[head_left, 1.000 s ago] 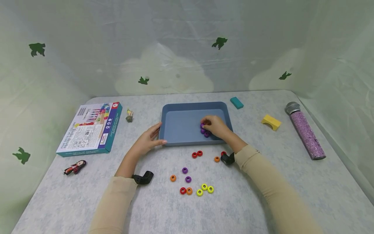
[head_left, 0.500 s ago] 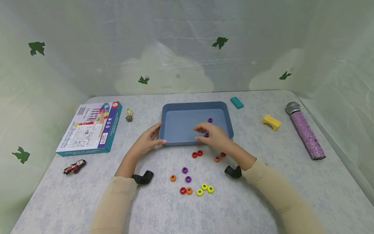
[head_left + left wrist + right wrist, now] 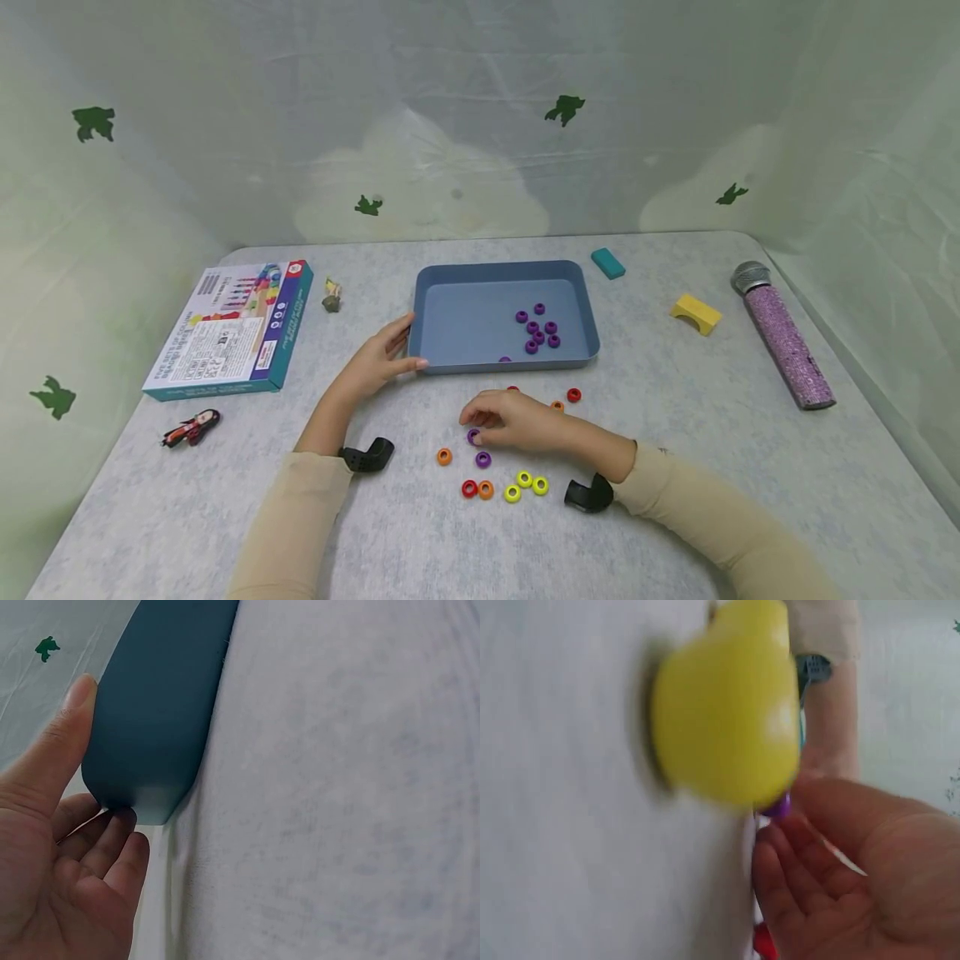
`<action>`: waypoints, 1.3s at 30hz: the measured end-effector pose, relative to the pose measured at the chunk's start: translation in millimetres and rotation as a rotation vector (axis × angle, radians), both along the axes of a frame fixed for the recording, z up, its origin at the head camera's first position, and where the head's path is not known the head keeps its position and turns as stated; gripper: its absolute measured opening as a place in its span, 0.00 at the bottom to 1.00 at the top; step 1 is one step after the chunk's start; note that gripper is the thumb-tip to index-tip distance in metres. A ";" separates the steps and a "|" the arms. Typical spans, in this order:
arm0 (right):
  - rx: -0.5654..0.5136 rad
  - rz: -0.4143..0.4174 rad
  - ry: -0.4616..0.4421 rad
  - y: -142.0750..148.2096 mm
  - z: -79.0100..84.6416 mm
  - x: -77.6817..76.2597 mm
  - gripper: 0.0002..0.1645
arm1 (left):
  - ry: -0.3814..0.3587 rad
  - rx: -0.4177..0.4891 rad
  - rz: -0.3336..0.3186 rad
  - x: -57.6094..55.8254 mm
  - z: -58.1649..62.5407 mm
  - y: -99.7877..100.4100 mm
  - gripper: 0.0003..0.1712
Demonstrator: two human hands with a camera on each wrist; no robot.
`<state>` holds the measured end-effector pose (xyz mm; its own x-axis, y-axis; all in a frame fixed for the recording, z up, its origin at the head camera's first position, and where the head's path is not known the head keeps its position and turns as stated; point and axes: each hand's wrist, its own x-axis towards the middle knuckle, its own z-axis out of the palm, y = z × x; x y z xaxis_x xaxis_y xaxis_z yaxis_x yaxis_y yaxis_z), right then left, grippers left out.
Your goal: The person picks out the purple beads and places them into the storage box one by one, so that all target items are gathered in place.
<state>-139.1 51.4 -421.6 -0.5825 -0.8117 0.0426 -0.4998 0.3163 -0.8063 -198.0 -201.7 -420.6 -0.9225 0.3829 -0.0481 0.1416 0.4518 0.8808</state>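
In the head view, my left hand (image 3: pixel 375 364) holds the left front corner of a blue tray (image 3: pixel 457 369). The left wrist view shows the thumb at the rim and bent fingertips against the tray's corner (image 3: pixel 150 727). Several purple beads (image 3: pixel 533 327) lie inside, mostly to the right. My right hand (image 3: pixel 517 421) is low over the table in front, thumb and fingers apart around a purple bead (image 3: pixel 472 437). Another purple bead (image 3: pixel 483 459) lies just nearer. In the right wrist view, a blurred yellow bead (image 3: pixel 724 712) partly hides the purple bead (image 3: pixel 778 806) by the thumb.
Yellow beads (image 3: pixel 524 479), orange beads (image 3: pixel 444 457) and red beads (image 3: pixel 573 395) are scattered before the tray. A boxed set (image 3: pixel 225 333) and small figures (image 3: pixel 192 428) lie left. A teal block (image 3: pixel 608 263), yellow arch block (image 3: pixel 696 314) and glittery microphone (image 3: pixel 787 342) lie right.
My right hand has let go of purple beads in the tray and moved out over the front edge to the purple beads on the table. The left hand stays in place.
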 end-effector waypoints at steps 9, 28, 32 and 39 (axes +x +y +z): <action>0.028 0.027 0.083 -2.2 -2.7 0.2 0.09 | 0.003 -0.001 0.001 0.2 -0.4 -0.9 0.50; 0.005 -0.456 0.053 35.3 10.1 -95.1 0.14 | -0.019 0.012 0.007 3.4 5.4 1.0 0.49; 0.122 -0.467 0.081 34.0 5.7 -101.7 0.12 | -0.018 0.010 0.005 3.0 5.5 1.2 0.48; 0.256 -0.409 0.127 30.1 6.0 -102.2 0.13 | 0.019 0.019 -0.013 0.4 -0.4 -0.6 0.48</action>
<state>-241.3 81.5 -415.6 -0.8586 -0.5112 -0.0371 -0.3824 0.6871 -0.6178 -197.6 -202.3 -421.0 -0.9181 0.3957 -0.0233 0.1643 0.4333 0.8861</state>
